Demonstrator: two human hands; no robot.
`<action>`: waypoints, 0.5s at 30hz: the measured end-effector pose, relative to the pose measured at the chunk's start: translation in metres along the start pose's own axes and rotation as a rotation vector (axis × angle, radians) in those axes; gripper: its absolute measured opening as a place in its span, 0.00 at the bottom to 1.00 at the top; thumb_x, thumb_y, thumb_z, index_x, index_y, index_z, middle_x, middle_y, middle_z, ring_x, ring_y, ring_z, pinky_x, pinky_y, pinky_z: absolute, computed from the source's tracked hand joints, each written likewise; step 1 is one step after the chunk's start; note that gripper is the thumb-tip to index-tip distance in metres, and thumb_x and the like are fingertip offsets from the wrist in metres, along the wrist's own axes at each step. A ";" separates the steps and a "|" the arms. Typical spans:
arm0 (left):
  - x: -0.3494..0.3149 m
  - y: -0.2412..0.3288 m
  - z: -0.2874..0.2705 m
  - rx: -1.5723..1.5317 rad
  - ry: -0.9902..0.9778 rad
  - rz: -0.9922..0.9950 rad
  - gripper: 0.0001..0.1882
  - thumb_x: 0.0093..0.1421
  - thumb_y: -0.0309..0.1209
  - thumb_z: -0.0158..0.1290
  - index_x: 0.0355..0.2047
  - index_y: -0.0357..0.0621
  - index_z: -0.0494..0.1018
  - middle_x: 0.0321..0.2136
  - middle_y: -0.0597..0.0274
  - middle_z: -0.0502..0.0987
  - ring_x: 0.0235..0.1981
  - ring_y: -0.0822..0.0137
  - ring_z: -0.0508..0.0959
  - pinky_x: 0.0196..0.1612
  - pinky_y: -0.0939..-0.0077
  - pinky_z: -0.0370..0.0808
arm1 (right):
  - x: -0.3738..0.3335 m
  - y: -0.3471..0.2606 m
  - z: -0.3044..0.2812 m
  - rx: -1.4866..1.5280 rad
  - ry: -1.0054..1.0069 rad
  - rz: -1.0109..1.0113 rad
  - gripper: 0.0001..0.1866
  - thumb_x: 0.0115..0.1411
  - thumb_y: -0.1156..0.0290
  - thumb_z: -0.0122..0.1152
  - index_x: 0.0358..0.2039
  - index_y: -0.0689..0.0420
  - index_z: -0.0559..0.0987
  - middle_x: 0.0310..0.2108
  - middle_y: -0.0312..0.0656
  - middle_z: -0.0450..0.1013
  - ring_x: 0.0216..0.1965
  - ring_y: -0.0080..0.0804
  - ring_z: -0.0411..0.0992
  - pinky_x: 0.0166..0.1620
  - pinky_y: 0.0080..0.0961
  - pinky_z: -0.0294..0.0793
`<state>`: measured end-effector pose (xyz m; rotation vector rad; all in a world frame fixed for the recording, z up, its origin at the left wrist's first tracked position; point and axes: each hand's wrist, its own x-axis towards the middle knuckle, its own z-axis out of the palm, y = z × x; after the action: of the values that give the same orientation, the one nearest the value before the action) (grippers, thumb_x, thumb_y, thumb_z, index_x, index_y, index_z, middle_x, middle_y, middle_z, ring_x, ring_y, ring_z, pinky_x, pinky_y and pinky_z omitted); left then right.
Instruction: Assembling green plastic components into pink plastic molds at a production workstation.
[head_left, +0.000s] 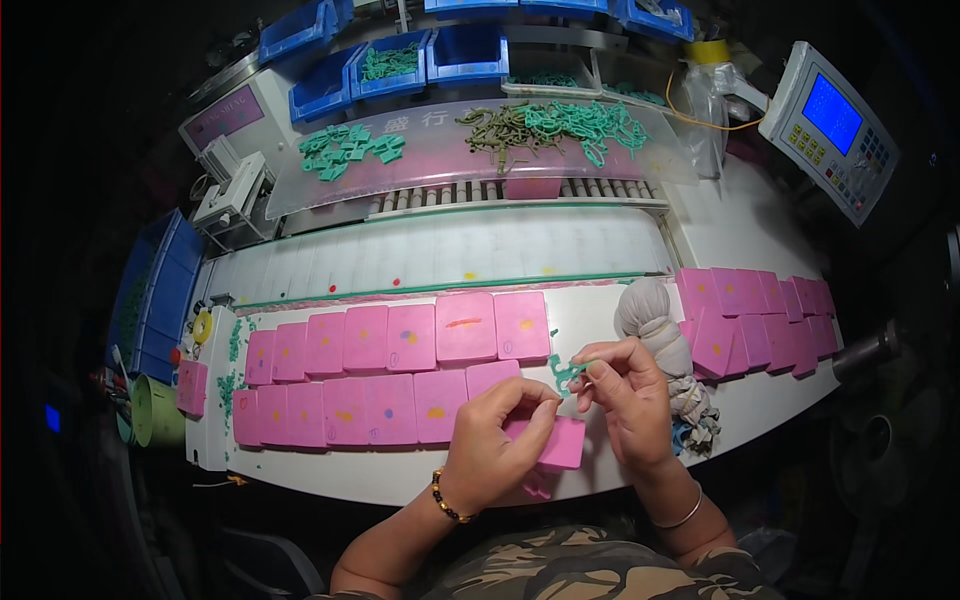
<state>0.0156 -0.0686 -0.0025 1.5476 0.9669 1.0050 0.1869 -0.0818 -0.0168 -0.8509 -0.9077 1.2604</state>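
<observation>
Near the front edge of the table, my right hand (630, 400) pinches a small green, wax-like piece (568, 374) between thumb and forefinger. My left hand (500, 437) is closed, its thumb and fingertips pressed together by the lower end of that piece. Whatever those left fingertips grip is too small to make out. Under my left hand a pink mould-like block (564, 446) pokes out, partly covered by the thumb. Another bit of pink (537, 486) shows below it.
Rows of pink blocks (365, 338) lie to the left, more pink blocks (745, 325) to the right. A wrapped cloth bundle (645, 308) sits by my right hand. Behind are a white conveyor-like strip (450, 250), a clear shelf with green pieces (350, 150), blue bins (468, 54) and a control panel (832, 130).
</observation>
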 end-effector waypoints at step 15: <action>-0.002 -0.001 -0.003 -0.024 -0.020 -0.036 0.04 0.60 0.23 0.56 0.31 0.34 0.74 0.27 0.64 0.78 0.30 0.79 0.76 0.36 0.83 0.73 | 0.000 -0.001 0.000 0.016 -0.017 -0.012 0.05 0.64 0.78 0.55 0.40 0.61 0.73 0.43 0.45 0.74 0.38 0.27 0.75 0.36 0.21 0.76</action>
<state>0.0125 -0.0690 -0.0037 1.5131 0.9622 0.9709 0.1873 -0.0820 -0.0156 -0.8220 -0.9144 1.2648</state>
